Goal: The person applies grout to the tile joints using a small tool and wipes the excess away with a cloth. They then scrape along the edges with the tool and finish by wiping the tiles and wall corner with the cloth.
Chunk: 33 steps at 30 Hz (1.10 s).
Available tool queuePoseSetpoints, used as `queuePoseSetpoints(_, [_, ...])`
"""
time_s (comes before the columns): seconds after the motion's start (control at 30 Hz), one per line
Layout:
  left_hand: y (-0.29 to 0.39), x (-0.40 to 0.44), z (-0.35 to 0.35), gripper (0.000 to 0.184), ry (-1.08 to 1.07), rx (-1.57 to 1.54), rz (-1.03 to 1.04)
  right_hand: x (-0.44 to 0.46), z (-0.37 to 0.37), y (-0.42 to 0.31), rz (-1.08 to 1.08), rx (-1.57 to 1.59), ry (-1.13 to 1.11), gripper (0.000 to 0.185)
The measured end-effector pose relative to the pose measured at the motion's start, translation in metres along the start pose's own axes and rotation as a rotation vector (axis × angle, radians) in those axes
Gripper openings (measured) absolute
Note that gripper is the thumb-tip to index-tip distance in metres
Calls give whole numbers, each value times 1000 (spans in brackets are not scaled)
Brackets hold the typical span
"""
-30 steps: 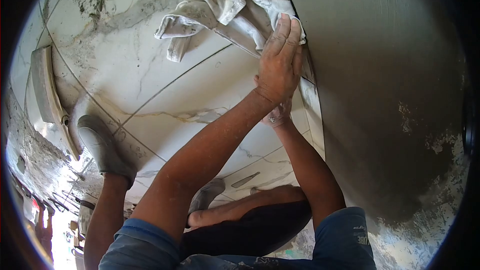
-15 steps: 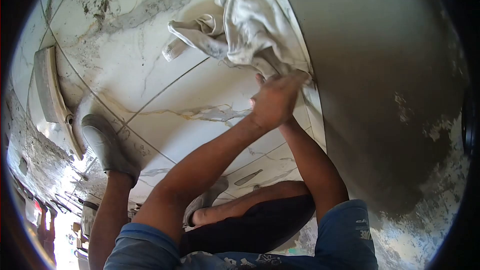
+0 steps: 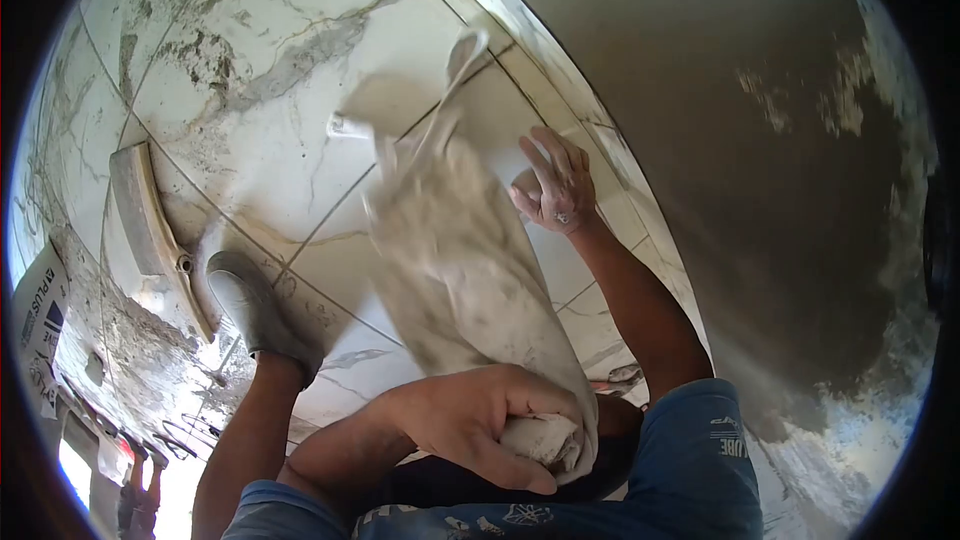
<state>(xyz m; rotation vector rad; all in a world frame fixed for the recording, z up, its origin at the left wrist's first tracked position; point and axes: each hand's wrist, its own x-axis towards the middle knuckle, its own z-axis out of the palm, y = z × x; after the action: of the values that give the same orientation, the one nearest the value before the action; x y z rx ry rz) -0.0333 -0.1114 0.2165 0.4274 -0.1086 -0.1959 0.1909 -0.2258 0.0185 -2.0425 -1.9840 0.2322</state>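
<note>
My left hand (image 3: 490, 420) is closed around a bunched end of a dirty off-white cloth (image 3: 470, 250), low in front of my body. The rest of the cloth stretches away over the tiled floor, its far part blurred, with a thin looped strip at the top. My right hand (image 3: 555, 180) is apart from the cloth, just right of it, near the base of the wall. Its fingers are spread and slightly curled, and no held object is clear.
A grey-coated wall (image 3: 680, 140) rises along the right. Marbled tiles (image 3: 330, 60) carry grey smears. A long float-like tool (image 3: 150, 220) lies at left near my grey boot (image 3: 245, 295). A small white cylindrical piece (image 3: 348, 127) rests beyond the cloth. Printed white packaging (image 3: 40, 310) shows at far left.
The cloth has come from beside the wall toward my body, pulled by my left hand. My hands, close together before, are now apart, the right one staying near the wall.
</note>
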Motion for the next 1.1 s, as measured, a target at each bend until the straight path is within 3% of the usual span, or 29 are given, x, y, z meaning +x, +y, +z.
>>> queuePoseSetpoints(0.03, [1, -2, 1, 34, -3, 2, -10, -2, 0, -1, 8, 0, 6, 63])
queuePoseSetpoints(0.1, [2, -9, 0, 25, 190, -444, 44, -4, 4, 0, 2, 30, 100, 57])
queuePoseSetpoints(0.13, [-5, -2, 3, 26, 485, -249, 242, -6, 7, 2, 11, 29, 108, 57])
queuePoseSetpoints(0.17, [-18, -1, -24, 28, 593, 238, 234, -9, 13, 6, 64, 94, 192, 54])
queuePoseSetpoints(0.2, [-19, 14, -39, 26, 754, -18, 348, -14, 16, 7, 116, 161, 275, 51])
queuePoseSetpoints(0.23, [-16, 33, -57, 23, 839, -80, 444, -22, 15, 3, 124, 167, 285, 51])
queuePoseSetpoints(0.33, [-29, 62, -145, 19, 1281, 726, 410, -54, -2, -10, 285, 258, 406, 46])
queuePoseSetpoints(0.43, [-32, 99, -195, 26, 1325, 1128, 636, -100, -18, -4, 314, 133, 341, 44])
queuePoseSetpoints(0.47, [-32, 111, -204, 26, 1322, 1129, 628, -116, -20, -1, 321, 135, 340, 44])
queuePoseSetpoints(0.53, [-35, 133, -212, 31, 1302, 1237, 843, -146, -17, 3, 453, 21, 290, 46])
queuePoseSetpoints(0.63, [-49, 144, -196, 38, 1367, 1396, 735, -159, -9, 6, 486, -49, 253, 51])
queuePoseSetpoints(0.73, [-56, 157, -199, 46, 1324, 1367, 765, -161, -7, 4, 487, -108, 229, 56])
queuePoseSetpoints(0.8, [-65, 165, -205, 51, 1381, 1442, 652, -159, -6, 6, 484, -122, 216, 57])
queuePoseSetpoints(0.87, [-77, 178, -206, 48, 1398, 1474, 992, -158, -6, 5, 494, -145, 213, 58])
queuePoseSetpoints(1.0, [-120, 182, -170, 58, 1168, 1413, 770, -154, -6, 5, 494, -124, 204, 60])
queuePoseSetpoints(1.1, [-124, 184, -167, 60, 1142, 1298, 786, -157, -6, 5, 527, -144, 183, 60])
